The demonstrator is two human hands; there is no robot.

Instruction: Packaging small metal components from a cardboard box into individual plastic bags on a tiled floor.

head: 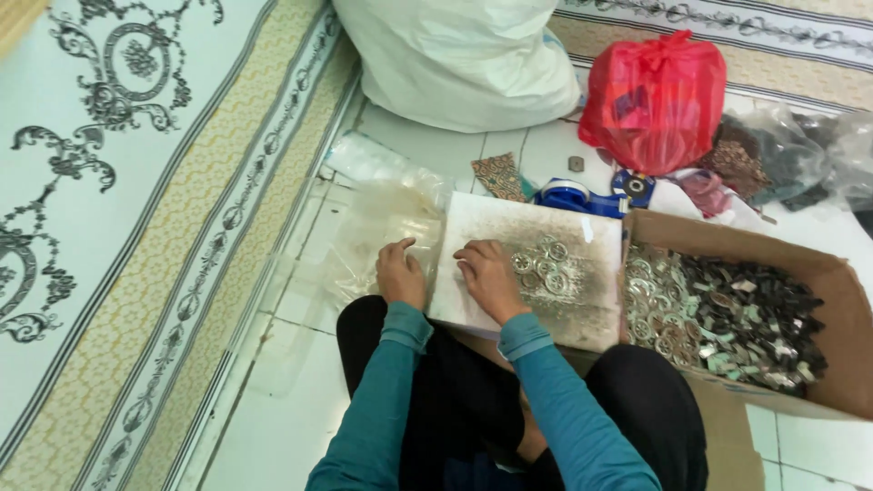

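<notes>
Left hand (pixel 400 273): we are resting it, fingers curled and holding nothing, at the left edge of the white board (pixel 482 227), on clear plastic bags (pixel 382 218).
Right hand (pixel 489 277): we are pressing it flat on the board, fingers narrow, touching the metal rings (pixel 546 265).
Rings: lying clustered at the board's middle.
Cardboard box (pixel 841 300): sitting just right, holding more rings and dark pieces.
Behind: red bag (pixel 655 95), blue tape dispenser (pixel 582 195).

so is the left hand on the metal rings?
No. The left hand rests on the clear plastic bags beside the board; the right hand is at the rings.
</notes>
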